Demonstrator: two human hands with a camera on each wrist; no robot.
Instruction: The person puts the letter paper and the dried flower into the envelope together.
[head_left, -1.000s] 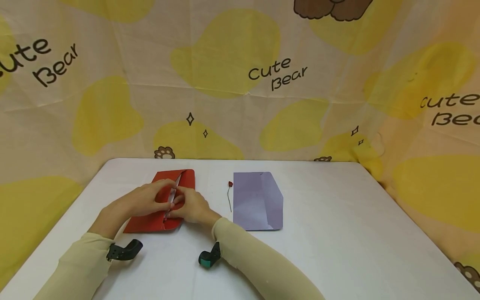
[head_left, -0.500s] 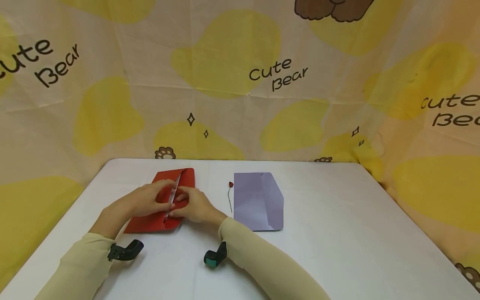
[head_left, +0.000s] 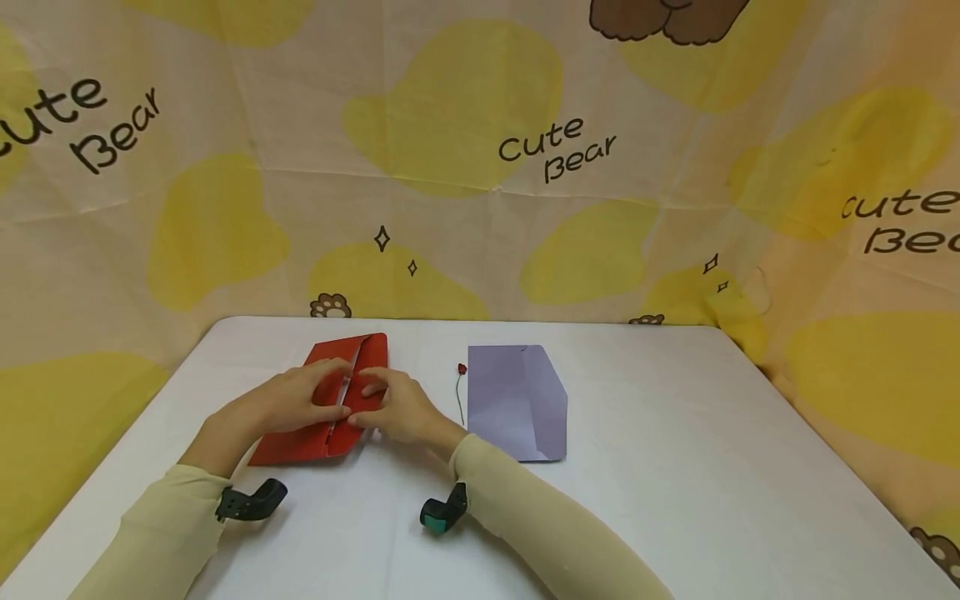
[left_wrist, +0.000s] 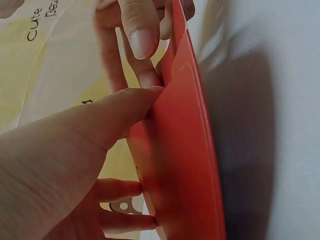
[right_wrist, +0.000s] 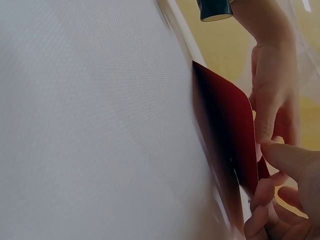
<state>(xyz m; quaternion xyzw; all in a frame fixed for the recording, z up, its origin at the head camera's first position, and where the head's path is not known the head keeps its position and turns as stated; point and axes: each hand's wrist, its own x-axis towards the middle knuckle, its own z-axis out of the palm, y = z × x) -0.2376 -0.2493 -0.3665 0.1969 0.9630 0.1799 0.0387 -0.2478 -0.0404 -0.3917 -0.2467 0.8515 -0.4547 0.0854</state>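
A red envelope (head_left: 297,446) lies on the left part of the white table, its slanted slit showing a narrow white strip inside. Across its left part rests my left hand (head_left: 288,398); the thumb and spread fingertips press on the paper beside the slit, as the left wrist view also shows. My right hand (head_left: 405,408) is at the envelope's right side. In the right wrist view its thumb and curled fingers pinch the edge of the red flap (right_wrist: 230,112), which stands slightly raised from the table. The envelope's underside is hidden in the head view.
Right of the envelope lies a small dried red flower (head_left: 461,368) on a thin stem. Beside it is a lilac envelope (head_left: 501,400), lying flat. A cloth backdrop (head_left: 450,117) with yellow patches rises behind the white table (head_left: 712,467).
My right hand has shifted a little to the right, away from my left hand, and the flap lies lower with less white showing at the slit. My left hand has stayed in place.
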